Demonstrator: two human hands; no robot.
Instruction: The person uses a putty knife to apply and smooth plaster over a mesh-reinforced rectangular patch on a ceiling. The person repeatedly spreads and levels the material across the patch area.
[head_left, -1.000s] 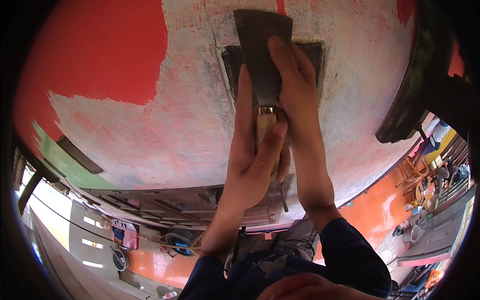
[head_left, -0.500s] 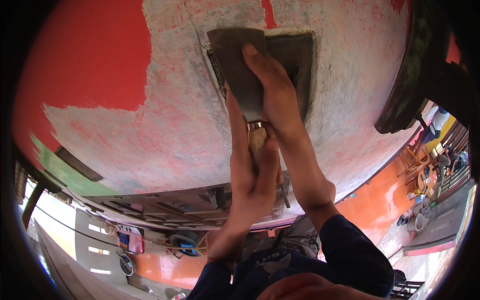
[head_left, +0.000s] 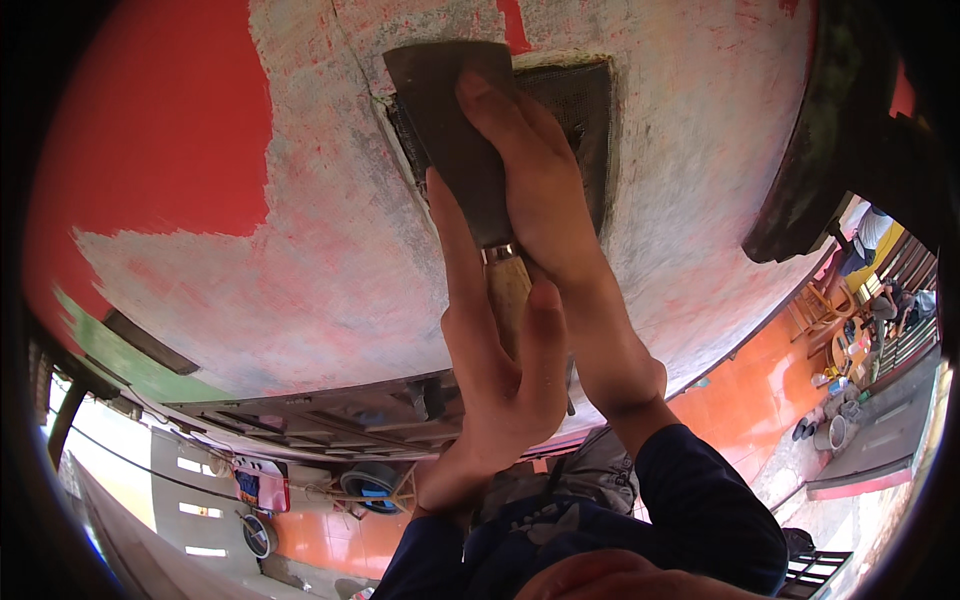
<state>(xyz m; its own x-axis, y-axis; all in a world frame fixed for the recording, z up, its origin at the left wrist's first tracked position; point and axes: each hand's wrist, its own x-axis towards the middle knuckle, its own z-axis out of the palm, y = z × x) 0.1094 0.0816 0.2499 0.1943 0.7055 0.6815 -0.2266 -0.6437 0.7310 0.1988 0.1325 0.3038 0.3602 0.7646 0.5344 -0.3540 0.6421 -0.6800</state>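
Note:
A wide steel scraper (head_left: 450, 95) with a wooden handle (head_left: 508, 310) lies over a recessed square mesh-lined opening (head_left: 585, 105) in the scuffed wall (head_left: 330, 250). My left hand (head_left: 500, 380) is closed round the handle, its long fingers reaching up along the blade's left edge. My right hand (head_left: 545, 200) grips the blade from the right, thumb on its face near the upper part. The blade hides much of the opening's left side; whether its edge touches the surface I cannot tell.
Red paint (head_left: 150, 120) covers the upper left wall, green (head_left: 130, 355) below. A dark beam (head_left: 790, 190) juts at upper right. Low in view are an orange tiled floor (head_left: 740, 420), wooden chairs (head_left: 820, 310), buckets (head_left: 835, 432), a basin (head_left: 370, 485) and a distant person (head_left: 870, 240).
Compared with a second ago, the scraper and both hands sit lower and slightly further left against the opening. The wall has also shifted leftward in view. Both grips remain on the scraper.

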